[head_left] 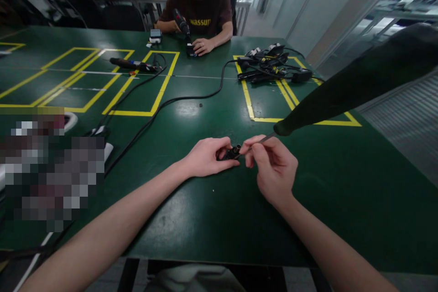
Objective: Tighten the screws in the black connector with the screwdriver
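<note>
My left hand [207, 157] rests on the green table, its thumb and fingers closed round a small black part [234, 151] with a short round tube on it. What kind of part it is, I cannot make out. Just to the right, my right hand [276, 169] pinches the thin metal shaft of a screwdriver [321, 96]. Its long dark handle slants up to the right, towards the camera. The shaft's tip points at the black part, but fingers hide whether the two touch.
Black cables and adapters [273, 66] lie heaped at the back right. A cord [191, 97] runs from there to the left. A corded screwdriver-like tool [135, 65] lies at back left. Opposite, a person [201, 13] holds a power screwdriver [182, 23]. Blurred items cover the left edge.
</note>
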{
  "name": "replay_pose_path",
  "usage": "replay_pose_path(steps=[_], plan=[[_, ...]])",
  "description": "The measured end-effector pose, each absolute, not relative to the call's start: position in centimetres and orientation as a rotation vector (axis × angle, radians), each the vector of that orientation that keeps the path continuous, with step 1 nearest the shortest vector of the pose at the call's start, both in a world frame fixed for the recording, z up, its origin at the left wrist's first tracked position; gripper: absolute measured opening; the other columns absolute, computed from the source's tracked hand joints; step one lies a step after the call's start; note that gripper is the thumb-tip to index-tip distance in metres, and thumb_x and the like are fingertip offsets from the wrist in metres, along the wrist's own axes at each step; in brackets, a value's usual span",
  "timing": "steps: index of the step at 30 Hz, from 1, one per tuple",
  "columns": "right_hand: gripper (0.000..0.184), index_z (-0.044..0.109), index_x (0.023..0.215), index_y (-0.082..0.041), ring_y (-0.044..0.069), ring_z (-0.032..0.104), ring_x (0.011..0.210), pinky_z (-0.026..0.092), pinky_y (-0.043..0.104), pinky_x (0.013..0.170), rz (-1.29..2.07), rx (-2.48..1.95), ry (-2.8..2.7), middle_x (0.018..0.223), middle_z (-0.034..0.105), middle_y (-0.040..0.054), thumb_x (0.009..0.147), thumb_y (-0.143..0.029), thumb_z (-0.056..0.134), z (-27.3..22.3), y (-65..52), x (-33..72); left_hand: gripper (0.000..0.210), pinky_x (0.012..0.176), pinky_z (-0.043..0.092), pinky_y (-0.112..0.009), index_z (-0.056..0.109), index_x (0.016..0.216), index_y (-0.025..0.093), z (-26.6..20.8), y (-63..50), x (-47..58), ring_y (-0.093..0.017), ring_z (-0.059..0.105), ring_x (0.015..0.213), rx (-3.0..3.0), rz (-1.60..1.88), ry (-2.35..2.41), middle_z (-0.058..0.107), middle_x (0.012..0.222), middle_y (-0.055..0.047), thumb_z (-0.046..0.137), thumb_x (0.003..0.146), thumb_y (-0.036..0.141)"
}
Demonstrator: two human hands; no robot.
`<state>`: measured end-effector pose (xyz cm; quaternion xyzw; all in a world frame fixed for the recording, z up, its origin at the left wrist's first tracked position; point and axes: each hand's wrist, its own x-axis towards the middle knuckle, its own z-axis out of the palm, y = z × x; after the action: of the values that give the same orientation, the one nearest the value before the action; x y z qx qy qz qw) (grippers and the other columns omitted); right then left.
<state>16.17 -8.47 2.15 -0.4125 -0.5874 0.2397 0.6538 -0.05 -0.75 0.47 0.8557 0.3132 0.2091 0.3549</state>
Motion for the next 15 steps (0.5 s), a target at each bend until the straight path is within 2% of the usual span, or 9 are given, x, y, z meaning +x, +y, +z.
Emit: replay_pose_path(steps=[9,15], plan=[[0.019,0.077,0.097,-0.022,0.011,0.061,0.058,0.052,0.026,0.056,0.453,-0.985,-1.488,0.079,0.072,0.0002,0.101,-0.019,0.058,1.73,-8.46,16.78,0.039,0.061,0.03,-0.025,0.047,0.073,0.02,0.29,-0.82,0.0,-0.009,0.045,0.057,2.223,0.556,0.81,0.048,0.062,0.008,0.076,0.086,0.043],[0.007,0.076,0.089,-0.022,0.013,0.064,0.063,0.055,0.028,0.057,0.397,-1.045,-1.416,0.088,0.073,0.0023,0.091,-0.017,0.071,2.2,-8.22,16.75,0.039,0.061,0.032,-0.026,0.048,0.075,0.02,0.45,-0.88,-0.03,-0.009,0.048,0.057,2.209,0.537,0.822,0.051,0.063,0.008,0.075,0.086,0.046]])
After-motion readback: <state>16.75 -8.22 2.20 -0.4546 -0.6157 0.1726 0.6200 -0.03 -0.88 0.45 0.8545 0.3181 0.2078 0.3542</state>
